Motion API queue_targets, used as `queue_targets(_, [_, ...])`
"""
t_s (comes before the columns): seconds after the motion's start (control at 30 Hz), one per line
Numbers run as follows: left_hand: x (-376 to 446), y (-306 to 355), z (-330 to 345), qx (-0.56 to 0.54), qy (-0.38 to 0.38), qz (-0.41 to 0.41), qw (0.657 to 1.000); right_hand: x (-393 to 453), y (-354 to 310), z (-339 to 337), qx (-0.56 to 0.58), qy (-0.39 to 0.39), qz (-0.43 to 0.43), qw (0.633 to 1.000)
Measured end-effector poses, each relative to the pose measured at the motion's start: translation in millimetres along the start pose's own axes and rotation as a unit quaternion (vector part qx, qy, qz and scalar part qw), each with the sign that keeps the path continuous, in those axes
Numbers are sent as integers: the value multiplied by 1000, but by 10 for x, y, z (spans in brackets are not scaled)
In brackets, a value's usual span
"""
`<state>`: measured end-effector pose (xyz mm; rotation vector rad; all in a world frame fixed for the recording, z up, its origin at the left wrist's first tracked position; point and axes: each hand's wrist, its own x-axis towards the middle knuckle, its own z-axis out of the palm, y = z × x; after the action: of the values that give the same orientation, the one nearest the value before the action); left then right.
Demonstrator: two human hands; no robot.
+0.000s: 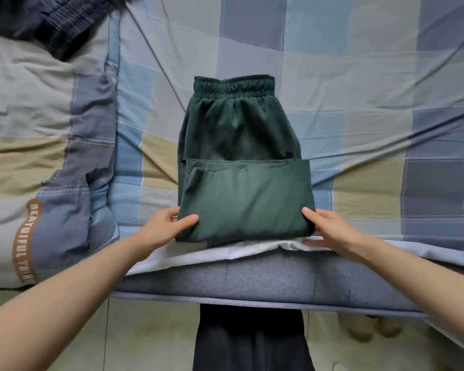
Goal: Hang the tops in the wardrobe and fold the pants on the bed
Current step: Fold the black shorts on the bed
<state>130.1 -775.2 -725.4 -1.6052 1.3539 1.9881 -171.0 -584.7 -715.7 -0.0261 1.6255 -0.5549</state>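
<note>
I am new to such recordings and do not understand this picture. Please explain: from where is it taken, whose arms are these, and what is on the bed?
There is one picture, from a camera worn on a person's head, looking down. The arms are that person's own; no robot is here. The left hand and right hand each grip a near corner of the dark green pants, already folded over, waistband far from the person. They lie on a checked bedsheet. A quilt lies at the left, and a dark garment in the far left corner.
</note>
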Motion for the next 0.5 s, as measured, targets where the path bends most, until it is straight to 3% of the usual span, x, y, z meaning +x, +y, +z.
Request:
queue_targets(0.07, [-12,-158,31,13,20,8,1000,54,56,31,-13,29,-15,999])
queue_targets(0.17, [-77,-349,44,39,57,4,998,29,110,21,-9,6,-28,1000])
queue_targets(0.33, [-321,-567,133,-81,7,-100,992,-108,332,-91,38,-45,-22,998])
queue_targets(0.43, [-438,-734,224,-62,-25,-147,987,-152,452,-97,-17,-34,26,999])
queue_targets(0.5, [-484,-790,312,-36,7,-139,990,-154,481,-110,-76,17,3,997])
